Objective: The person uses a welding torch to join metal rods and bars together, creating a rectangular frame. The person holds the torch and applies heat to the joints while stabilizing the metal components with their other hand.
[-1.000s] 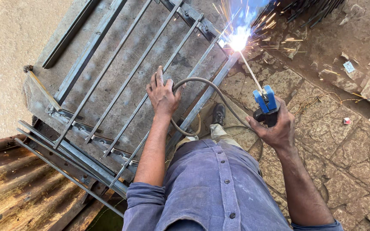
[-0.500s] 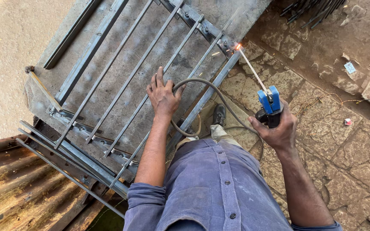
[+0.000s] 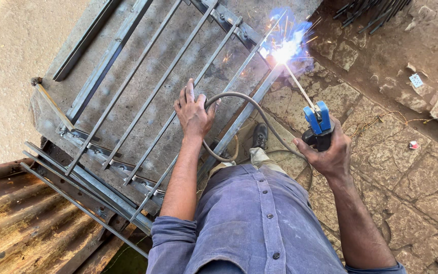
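A metal grille frame (image 3: 143, 91) of parallel bars lies flat on a grey slab. My left hand (image 3: 192, 112) rests palm down on its bars, fingers spread, with the grey welding cable (image 3: 249, 101) looping past the thumb. My right hand (image 3: 328, 152) grips a blue electrode holder (image 3: 317, 120). Its thin welding rod (image 3: 297, 87) reaches up to the frame's right rail, where a bright arc (image 3: 284, 50) throws sparks and bluish smoke.
Rusty corrugated sheet (image 3: 21, 223) lies at lower left, with loose steel bars (image 3: 77, 198) along the slab's edge. Cracked stone paving (image 3: 406, 167) spreads right. Dark rods (image 3: 371, 12) lie at top right. My shoe (image 3: 259, 136) stands beside the frame.
The arc burned a second ago, went out half a second ago with only a glowing rod tip, and now burns again at the same joint. My left hand has stayed on the bars.
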